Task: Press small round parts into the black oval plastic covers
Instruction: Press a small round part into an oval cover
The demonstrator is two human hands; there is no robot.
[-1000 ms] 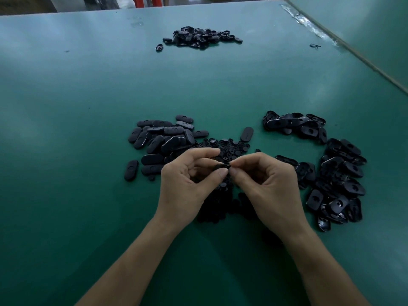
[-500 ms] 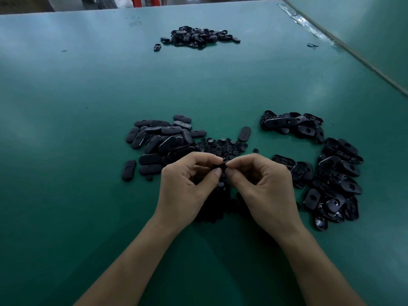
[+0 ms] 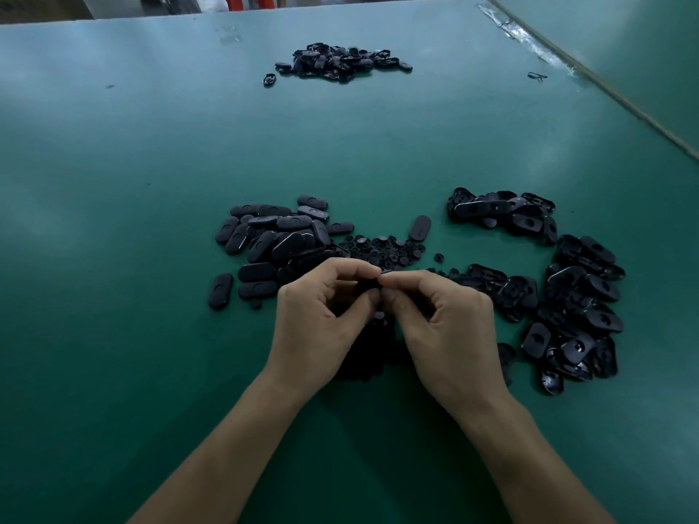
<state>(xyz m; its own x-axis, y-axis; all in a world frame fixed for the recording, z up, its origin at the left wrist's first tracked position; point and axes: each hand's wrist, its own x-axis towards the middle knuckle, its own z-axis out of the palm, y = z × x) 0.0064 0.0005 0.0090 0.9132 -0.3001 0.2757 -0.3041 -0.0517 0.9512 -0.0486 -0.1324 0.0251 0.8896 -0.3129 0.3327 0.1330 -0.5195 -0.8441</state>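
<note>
Surface: green matte tabletop (image 3: 143,153) fills the view, and a second green panel (image 3: 643,51) butts against it at the far right.
Left hand: the left hand (image 3: 317,327) has its thumb and forefinger curled in, pinching one end of a black oval plastic cover (image 3: 368,287). Its other fingers are folded under.
Right hand: the right hand (image 3: 446,327) mirrors it, thumb and forefinger nipping the same cover from the other side, the fingertips almost meeting the left's.
Held cover: it is raised just above the table between both hands and mostly hidden by fingers. Whether a round part sits in it cannot be told.
Round parts: a heap of small black round plastic parts (image 3: 382,249) lies just beyond the hands. A darker heap (image 3: 367,357) under the hands is too shadowed to identify.
Cover heaps: smooth-side-up covers (image 3: 276,251) lie to the left, hollow-side-up covers (image 3: 575,296) to the right, and a far heap (image 3: 340,62) well away.
Risk, seating: pressed off-centre or tilted, the round part would likely jam half-in or pop out.
Risk, drop: the pinch is on the edges only. A slip would send the cover or the part into the black heap below, where it would be hard to pick out.
Risk, mixing: a finished piece set on the wrong heap would vanish among look-alikes.
</note>
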